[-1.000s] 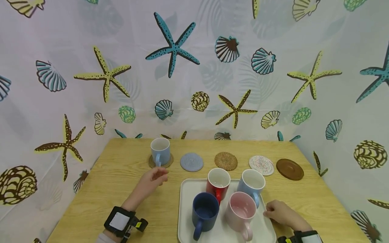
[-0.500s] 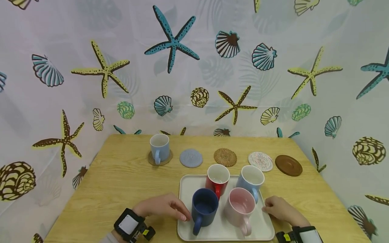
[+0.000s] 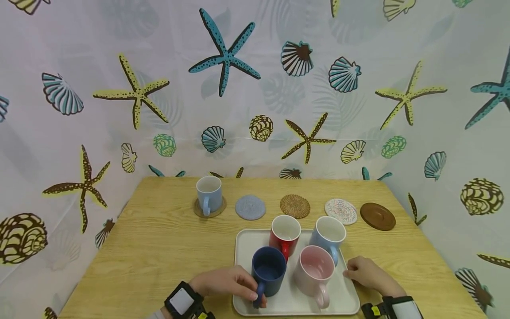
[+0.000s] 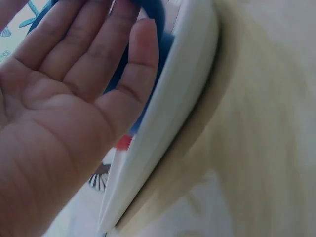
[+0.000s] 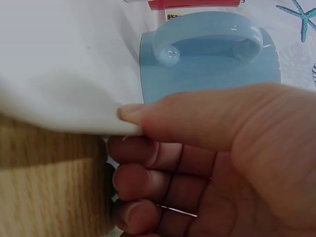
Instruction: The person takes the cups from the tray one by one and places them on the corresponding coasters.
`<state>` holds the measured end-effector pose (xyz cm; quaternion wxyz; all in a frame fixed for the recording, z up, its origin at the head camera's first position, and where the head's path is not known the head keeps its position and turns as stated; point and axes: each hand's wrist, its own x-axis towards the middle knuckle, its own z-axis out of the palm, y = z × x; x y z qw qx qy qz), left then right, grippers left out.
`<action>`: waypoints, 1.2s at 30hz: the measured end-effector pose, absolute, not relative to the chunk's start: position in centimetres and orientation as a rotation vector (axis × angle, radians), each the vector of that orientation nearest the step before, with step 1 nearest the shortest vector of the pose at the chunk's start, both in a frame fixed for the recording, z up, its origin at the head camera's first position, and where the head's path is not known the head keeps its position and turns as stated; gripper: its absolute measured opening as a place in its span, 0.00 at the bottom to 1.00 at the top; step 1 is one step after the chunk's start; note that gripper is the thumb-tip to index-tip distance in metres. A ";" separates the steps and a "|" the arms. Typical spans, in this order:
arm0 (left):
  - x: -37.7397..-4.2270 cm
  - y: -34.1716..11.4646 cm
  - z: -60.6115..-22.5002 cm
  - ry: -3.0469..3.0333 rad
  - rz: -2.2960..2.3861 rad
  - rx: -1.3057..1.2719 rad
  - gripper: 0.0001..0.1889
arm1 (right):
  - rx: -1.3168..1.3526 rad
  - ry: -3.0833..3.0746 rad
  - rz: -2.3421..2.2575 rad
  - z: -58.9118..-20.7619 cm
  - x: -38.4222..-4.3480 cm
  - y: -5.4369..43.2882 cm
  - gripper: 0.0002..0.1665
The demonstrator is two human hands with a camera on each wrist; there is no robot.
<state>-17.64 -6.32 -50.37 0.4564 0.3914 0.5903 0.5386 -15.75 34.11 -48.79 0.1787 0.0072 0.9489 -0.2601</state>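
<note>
Navy mug (image 3: 274,277) at the left hand (image 3: 229,283) looked ceramic, smooth, closer to matt. Light blue mug (image 3: 326,241) just beside the right hand (image 3: 368,275): smooth glaze, glossy, clear highlights showed. Pink mug (image 3: 311,277) between the hands looked like glossy ceramic. White tray (image 3: 287,306) at the right hand was smooth, plastic-looking. Tabletop (image 3: 167,239) below both hands showed wood grain. Beyond the hands: wicker coaster (image 3: 295,206) looked coarse-woven, blue-grey coaster (image 3: 250,208) like matt textile, dark brown coaster (image 3: 377,216) like smooth wood. Backdrop (image 3: 255,97) behind looked like matt cloth.
</note>
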 end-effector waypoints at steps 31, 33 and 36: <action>-18.9 -9.1 -48.9 1.750 1.651 0.694 0.22 | 0.062 2.679 -0.756 -48.9 -15.8 33.9 0.13; -19.5 -9.4 -48.3 1.815 1.662 0.691 0.22 | 0.040 2.683 -0.757 -49.0 -15.9 33.9 0.13; -20.6 -9.6 -47.4 1.910 1.681 0.670 0.23 | 0.018 2.701 -0.753 -49.1 -15.8 34.1 0.15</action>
